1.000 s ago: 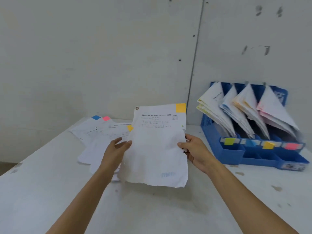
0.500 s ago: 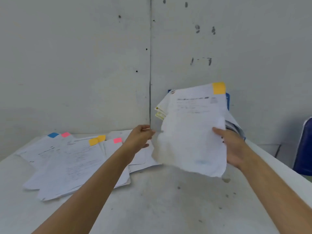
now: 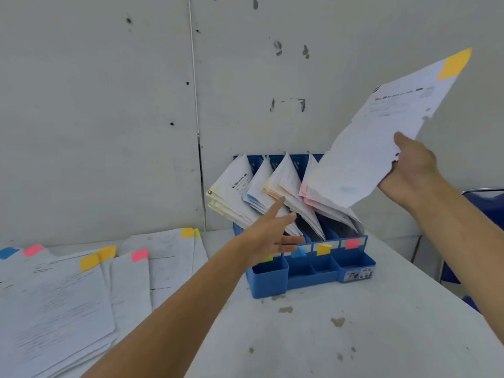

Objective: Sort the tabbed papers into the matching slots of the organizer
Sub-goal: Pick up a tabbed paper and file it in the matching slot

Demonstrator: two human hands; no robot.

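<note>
My right hand [image 3: 411,173] grips a white printed paper [image 3: 381,137] with an orange tab [image 3: 455,64], held high and tilted above the right end of the blue organizer [image 3: 313,271]. The organizer has four slots full of leaning papers, with green, blue, orange [image 3: 323,249] and pink [image 3: 352,243] tabs along its front rail. My left hand [image 3: 268,234] reaches out open with fingers spread, in front of the papers in the middle slots; whether it touches them is unclear.
A spread pile of tabbed papers [image 3: 62,301] with blue, pink and orange tabs lies on the left of the white table [image 3: 341,336]. A grey wall stands right behind the organizer. A blue chair [image 3: 482,203] sits past the table's right edge.
My left hand has let go of the paper and moved to the organizer's middle slots. My right hand has raised the orange-tabbed paper up and to the right. The view has turned to the organizer.
</note>
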